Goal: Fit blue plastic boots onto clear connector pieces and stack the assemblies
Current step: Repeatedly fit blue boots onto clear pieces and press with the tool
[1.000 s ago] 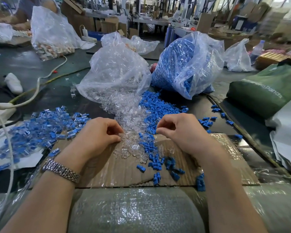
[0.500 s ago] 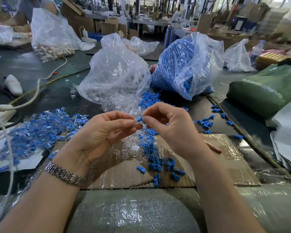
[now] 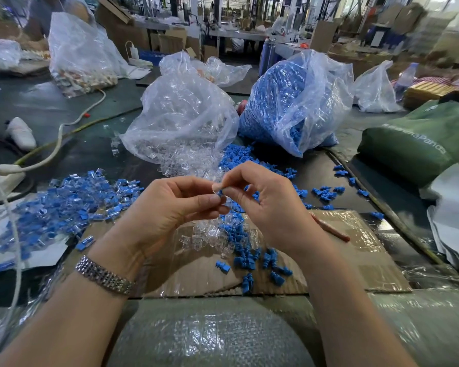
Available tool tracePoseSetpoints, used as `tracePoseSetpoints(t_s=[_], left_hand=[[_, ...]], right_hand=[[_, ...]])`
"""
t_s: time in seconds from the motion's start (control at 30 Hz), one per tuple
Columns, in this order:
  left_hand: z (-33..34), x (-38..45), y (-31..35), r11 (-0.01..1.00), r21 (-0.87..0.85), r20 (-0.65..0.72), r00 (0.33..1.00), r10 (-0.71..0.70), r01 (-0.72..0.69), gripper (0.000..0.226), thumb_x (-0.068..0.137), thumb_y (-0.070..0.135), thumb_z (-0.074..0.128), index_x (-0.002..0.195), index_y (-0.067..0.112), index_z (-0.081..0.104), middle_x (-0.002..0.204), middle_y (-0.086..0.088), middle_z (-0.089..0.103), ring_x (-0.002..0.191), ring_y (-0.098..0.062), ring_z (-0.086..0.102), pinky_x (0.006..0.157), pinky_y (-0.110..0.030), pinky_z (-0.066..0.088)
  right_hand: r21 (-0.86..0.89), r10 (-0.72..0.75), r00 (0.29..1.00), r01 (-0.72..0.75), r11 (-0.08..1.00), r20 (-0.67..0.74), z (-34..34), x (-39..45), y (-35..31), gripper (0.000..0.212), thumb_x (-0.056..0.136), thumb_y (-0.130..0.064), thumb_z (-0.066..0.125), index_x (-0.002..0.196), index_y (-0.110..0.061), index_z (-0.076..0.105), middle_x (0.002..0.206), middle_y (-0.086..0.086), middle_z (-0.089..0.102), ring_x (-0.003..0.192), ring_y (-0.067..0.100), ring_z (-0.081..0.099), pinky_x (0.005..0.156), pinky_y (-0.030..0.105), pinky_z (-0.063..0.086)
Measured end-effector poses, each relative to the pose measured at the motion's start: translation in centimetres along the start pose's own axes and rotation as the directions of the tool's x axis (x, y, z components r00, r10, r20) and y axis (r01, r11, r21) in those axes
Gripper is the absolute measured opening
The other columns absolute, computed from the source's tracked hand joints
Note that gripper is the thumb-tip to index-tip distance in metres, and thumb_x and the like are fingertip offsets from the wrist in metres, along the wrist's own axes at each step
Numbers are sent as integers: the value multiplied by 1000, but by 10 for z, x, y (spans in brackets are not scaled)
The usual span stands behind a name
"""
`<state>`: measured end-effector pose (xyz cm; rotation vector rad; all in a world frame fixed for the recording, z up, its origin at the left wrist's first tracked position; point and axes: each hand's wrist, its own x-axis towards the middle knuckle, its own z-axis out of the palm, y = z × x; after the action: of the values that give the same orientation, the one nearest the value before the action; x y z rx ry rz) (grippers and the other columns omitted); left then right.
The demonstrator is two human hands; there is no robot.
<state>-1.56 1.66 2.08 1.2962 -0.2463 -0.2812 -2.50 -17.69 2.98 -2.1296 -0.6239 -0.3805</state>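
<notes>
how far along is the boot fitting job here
Done: a sizeable pile of finished assemblies lies at the left. In hand: the left hand and right hand pinch one blue boot together, apparently onto a clear piece. Left: loose boots, the bag of clear connectors and the full blue bag.

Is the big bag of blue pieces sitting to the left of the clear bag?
No, the bag of blue pieces sits to the right of the clear bag, behind the person's two raised hands.

dark table [image 3: 51, 107] bears cardboard [image 3: 355, 260], bags [image 3: 186, 123], boots [image 3: 249, 258].
</notes>
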Motion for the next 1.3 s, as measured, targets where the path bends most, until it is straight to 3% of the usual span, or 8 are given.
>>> tracePoseSetpoints(t_s=[0.47, 0.63, 0.73, 0.8, 0.93, 1.13, 1.2, 1.3], left_hand=[[1, -2, 1, 998, 18, -28, 998, 56, -56, 23, 65, 11, 81, 88, 9, 81, 92, -19, 77, 88, -32, 77, 77, -28, 60], [-1, -4, 2, 999, -19, -24, 999, 39, -40, 28, 68, 10, 81, 94, 3, 77, 98, -22, 76, 92, -32, 76, 77, -28, 60], [-2, -3, 1, 998, -56, -51, 998, 32, -35, 27, 72, 3, 75, 99, 1, 76, 98, -24, 74, 91, -33, 75, 76, -28, 61], [-2, -2, 2, 997, -69, -53, 998, 30, -34, 26, 74, 2, 73, 99, 2, 77, 98, -24, 75, 90, -32, 75, 75, -28, 61], [-5, 1, 1, 993, -116, -70, 998, 7, -15, 24, 77, 1, 70, 100, -2, 76, 102, -27, 74, 92, -32, 75, 77, -29, 62], [-10, 4, -1, 978, -206, -119, 993, 2, -26, 25, 78, 3, 72, 102, -1, 77, 108, -26, 73, 98, -33, 75, 75, -28, 61], [-12, 4, -2, 971, -238, -136, 991, 2, -35, 25, 79, 4, 73, 103, 0, 77, 111, -25, 73, 103, -33, 73, 76, -28, 61], [-14, 6, -2, 965, -260, -136, 991, -2, -33, 27, 80, 4, 71, 107, -1, 75, 114, -22, 73, 107, -30, 73, 79, -28, 60]], right_hand=[[-56, -14, 1000, 16, 998, 27, -2, -2, -8, 3, 97, -12, 68, 99, -15, 67, 92, -6, 66, 89, 13, 62, 78, 22, 48], [-40, 240, 964, -246, 968, -117, -24, -3, 7, 23, 95, -40, 65, 114, -28, 61, 96, -15, 64, 90, 0, 62, 76, 16, 48], [-470, 596, 792, -579, 666, -132, -41, -8, 31, 52, 91, -58, 65, 126, -20, 56, 122, -1, 56, 109, 16, 56, 90, 35, 48], [-650, 766, 639, -610, 453, -66, -43, -11, 43, 59, 85, -65, 69, 114, -15, 56, 123, 9, 53, 113, 27, 53, 89, 40, 48], [-726, 751, 659, -537, 430, -43, -42, -10, 52, 36, 89, -47, 67, 79, -15, 53, 100, 13, 61, 95, 30, 58, 70, 35, 43], [-441, 712, 702, -647, 622, -26, -47, -6, 34, 28, 95, -28, 59, 76, -8, 56, 69, 7, 54, 59, 22, 53, 57, 41, 50], [-217, 684, 721, -654, 725, 111, -50, -3, 19, 32, 101, -28, 59, 86, 0, 57, 73, 9, 54, 58, 18, 61, 73, 51, 60], [56, 590, 707, -658, 751, 391, -46, 0, -7, 33, 102, -24, 61, 103, 8, 61, 80, 11, 64, 73, 26, 69, 79, 46, 63]])
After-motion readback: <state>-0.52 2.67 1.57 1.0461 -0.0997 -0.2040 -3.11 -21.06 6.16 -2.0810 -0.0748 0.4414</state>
